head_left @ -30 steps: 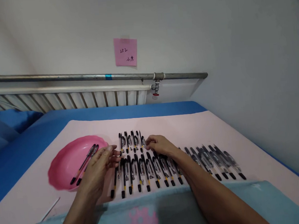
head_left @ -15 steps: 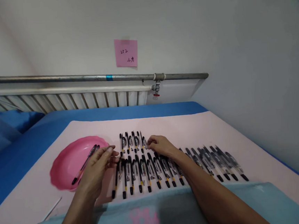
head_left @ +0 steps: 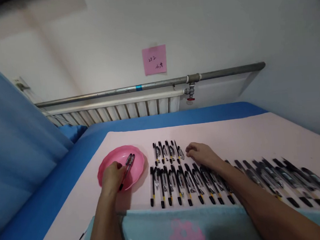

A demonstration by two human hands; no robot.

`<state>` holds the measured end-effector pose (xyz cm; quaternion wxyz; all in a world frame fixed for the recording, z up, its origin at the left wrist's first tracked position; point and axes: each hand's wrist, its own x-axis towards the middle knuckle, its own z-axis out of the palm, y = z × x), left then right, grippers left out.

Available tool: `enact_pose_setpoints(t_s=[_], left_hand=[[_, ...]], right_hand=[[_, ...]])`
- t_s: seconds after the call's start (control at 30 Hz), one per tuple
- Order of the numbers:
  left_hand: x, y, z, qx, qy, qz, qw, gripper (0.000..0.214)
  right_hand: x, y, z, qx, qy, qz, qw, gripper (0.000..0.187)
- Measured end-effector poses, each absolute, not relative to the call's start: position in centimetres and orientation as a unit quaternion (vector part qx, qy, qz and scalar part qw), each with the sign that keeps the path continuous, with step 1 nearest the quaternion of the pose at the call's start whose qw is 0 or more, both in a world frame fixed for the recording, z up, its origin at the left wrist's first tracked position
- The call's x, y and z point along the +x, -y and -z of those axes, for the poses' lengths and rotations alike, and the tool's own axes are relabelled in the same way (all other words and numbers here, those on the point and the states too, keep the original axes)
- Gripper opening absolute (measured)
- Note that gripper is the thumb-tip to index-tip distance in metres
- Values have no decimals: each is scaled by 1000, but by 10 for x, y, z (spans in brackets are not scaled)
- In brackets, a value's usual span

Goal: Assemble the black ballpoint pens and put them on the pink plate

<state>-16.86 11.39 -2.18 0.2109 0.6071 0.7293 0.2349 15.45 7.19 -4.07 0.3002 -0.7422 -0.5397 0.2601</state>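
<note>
My left hand (head_left: 113,176) reaches over the pink plate (head_left: 103,165), fingers bent but apart, right beside two black-and-clear pens (head_left: 128,163) lying in it. Most of those fingertips are hidden behind the hand. My right hand (head_left: 198,153) hovers at the right end of the far row of pen parts (head_left: 167,152), its fingers loosely curled with nothing visible in them. A clear pen piece with a clip (head_left: 180,152) lies just left of its fingertips. Closer to me runs a longer row of pen parts (head_left: 179,187): black-ended tubes, clear barrels and small silver tips.
More pen parts (head_left: 288,178) lie at the right, partly behind my right forearm. Pale pink sheeting (head_left: 234,132) covers the blue surface (head_left: 220,109). A light blue cloth (head_left: 147,229) lies along the near edge. A dark thin piece (head_left: 81,237) is at the lower left. A radiator (head_left: 136,109) stands behind.
My left hand has moved from the left end of the pen rows onto the plate. My right hand has drawn slightly away from the clip piece. The view has turned left.
</note>
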Motion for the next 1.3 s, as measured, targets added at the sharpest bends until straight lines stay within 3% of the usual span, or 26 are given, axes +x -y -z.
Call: enact_pose_setpoints(t_s=[0.2,0.5,0.57,0.67,0.8,1.03,1.3], left_hand=[[-164,-118,27,602,-721,-244,241,4],[-168,-119,20,565,-701,-336,276,10],[-162,-115,12,530,-649,-426,342,21],[-139,-102,3,405,-474,-552,553,30],[-100,-80,0,333,-358,-512,706,26],[-82,-67,1,330,-320,-486,743,26],[-104,-86,6,312,-340,-556,691,26]], right_hand=[[153,-73,40,-742,546,-254,294,13],[150,-70,30,-745,529,-245,323,13],[141,-65,20,-730,525,-248,360,14],[115,-53,2,-664,568,-283,395,15],[77,-33,-16,-528,652,-392,378,18],[60,-25,-13,-480,563,-569,360,14],[60,-22,-9,-479,557,-607,303,11]])
